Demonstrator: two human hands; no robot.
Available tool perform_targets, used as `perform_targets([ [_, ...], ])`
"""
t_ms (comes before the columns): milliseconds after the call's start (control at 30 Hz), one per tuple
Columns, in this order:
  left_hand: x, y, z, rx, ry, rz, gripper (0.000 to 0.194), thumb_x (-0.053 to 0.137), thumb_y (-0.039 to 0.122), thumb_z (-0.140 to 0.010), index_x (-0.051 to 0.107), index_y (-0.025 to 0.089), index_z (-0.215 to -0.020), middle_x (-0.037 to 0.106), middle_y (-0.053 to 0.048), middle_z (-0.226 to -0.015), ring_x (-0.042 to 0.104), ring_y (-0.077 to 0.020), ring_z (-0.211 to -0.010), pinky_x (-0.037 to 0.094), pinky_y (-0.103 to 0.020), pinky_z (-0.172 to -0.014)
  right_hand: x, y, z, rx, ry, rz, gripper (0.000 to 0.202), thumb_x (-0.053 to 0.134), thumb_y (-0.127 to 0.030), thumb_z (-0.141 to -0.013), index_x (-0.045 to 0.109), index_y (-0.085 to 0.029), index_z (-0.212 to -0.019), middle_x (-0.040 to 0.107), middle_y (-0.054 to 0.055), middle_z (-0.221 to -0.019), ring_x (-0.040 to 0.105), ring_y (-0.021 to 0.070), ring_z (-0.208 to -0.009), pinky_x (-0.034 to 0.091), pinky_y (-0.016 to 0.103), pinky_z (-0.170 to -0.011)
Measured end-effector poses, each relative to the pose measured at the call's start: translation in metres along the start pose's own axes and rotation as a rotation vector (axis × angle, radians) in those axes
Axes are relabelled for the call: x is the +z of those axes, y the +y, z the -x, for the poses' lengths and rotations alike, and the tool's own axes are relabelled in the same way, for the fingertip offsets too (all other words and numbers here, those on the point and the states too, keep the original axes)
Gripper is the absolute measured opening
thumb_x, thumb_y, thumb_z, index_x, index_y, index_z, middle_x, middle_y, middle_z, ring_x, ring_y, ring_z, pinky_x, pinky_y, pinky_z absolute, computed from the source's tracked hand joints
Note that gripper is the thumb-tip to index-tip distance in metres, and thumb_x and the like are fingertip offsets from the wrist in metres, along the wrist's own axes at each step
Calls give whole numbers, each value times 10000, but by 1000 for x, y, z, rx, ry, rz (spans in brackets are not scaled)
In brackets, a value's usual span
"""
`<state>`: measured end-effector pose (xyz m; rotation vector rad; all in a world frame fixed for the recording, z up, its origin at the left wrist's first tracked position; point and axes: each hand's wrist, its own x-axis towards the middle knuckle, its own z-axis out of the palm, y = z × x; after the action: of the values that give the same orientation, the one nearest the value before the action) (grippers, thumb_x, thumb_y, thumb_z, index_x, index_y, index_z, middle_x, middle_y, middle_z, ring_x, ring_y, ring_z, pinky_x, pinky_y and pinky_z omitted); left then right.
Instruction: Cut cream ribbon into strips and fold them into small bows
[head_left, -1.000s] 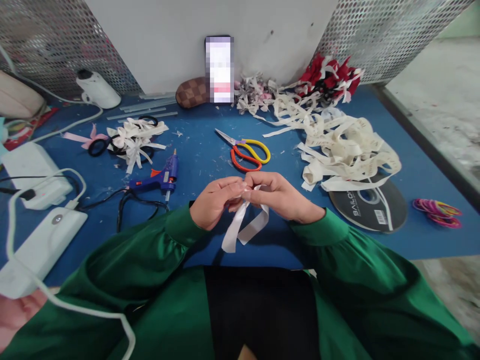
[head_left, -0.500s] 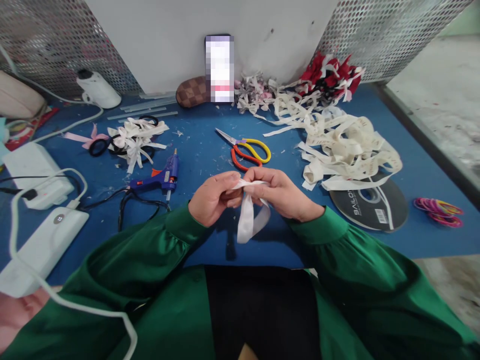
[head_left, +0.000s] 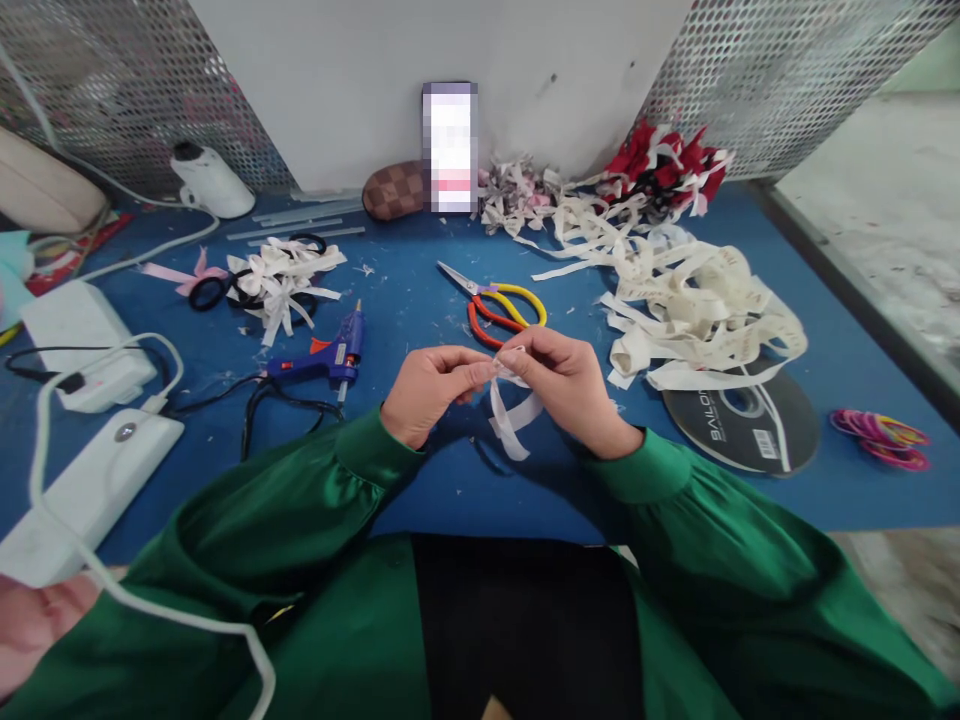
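A white ribbon (head_left: 510, 425) is pinched between my two hands above the blue table, its tails hanging below my fingers. My left hand (head_left: 435, 390) grips it with thumb against forefinger. From the other side, my right hand (head_left: 566, 385) holds the folded part, thumb on top. Just beyond my fingertips lie scissors (head_left: 504, 305) with one red and one yellow handle, blades slightly apart. A blue glue gun (head_left: 322, 358) rests left of my left hand. The fingers hide much of the fold.
Finished white bows with black hair ties (head_left: 277, 280) lie at the left. Loose cream ribbon (head_left: 697, 300) heaps over a black spool (head_left: 739, 425) at the right, near pink hair elastics (head_left: 881, 437). A phone (head_left: 450, 150) stands at the back. White power blocks (head_left: 94, 500) and cables occupy the left.
The ribbon's hanging loop has become separate crossing tails. My fingers have shifted on the fold, and the left hand has drawn slightly out to its tip. The view has moved a little.
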<state>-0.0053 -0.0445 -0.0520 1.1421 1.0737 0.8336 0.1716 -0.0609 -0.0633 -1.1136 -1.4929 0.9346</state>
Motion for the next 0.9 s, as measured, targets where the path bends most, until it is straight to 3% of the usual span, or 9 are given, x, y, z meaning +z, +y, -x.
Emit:
perform_targets([
  [133,3,-1,2,-15,-8,-49,244,851,401,-667,778,177,-730,530,32,-538,385,-89,-512,313,-254,-511,1,0,1,-124,8,106,242,652,-305,-930,665,-215,-706,671,12,-733,580,159,-723,451,314,-670],
  [233,4,0,4,19,-26,-108,218,831,364,-681,723,177,-648,494,46,-518,356,-82,-509,279,-252,-514,2,-3,3,-118,54,109,256,665,-278,-910,651,-210,-664,616,-5,-658,530,143,-650,420,307,-624],
  [367,2,4,5,90,-77,-262,213,777,347,-721,694,176,-625,497,46,-527,364,-89,-518,287,-261,-532,2,-5,4,52,77,15,290,697,-319,-869,632,-199,-613,516,-30,-564,440,119,-561,361,297,-558],
  [600,-1,8,3,193,-92,-495,195,747,324,-736,688,173,-627,527,39,-528,400,-101,-525,296,-269,-544,7,1,4,305,59,-185,323,729,-404,-818,629,-181,-606,492,-39,-526,407,96,-510,304,270,-492],
  [800,-5,9,3,173,-25,-439,231,727,373,-799,708,164,-704,565,28,-580,416,-102,-547,306,-260,-544,5,-5,2,338,-214,-306,357,648,-528,-889,623,-180,-818,639,-4,-734,586,107,-601,455,250,-577],
  [900,-7,9,1,145,-39,-287,332,680,465,-855,671,170,-706,488,39,-546,403,-103,-528,315,-262,-537,2,-8,2,347,-233,-234,303,636,-446,-910,590,-178,-775,556,-44,-619,446,64,-481,336,220,-470],
])
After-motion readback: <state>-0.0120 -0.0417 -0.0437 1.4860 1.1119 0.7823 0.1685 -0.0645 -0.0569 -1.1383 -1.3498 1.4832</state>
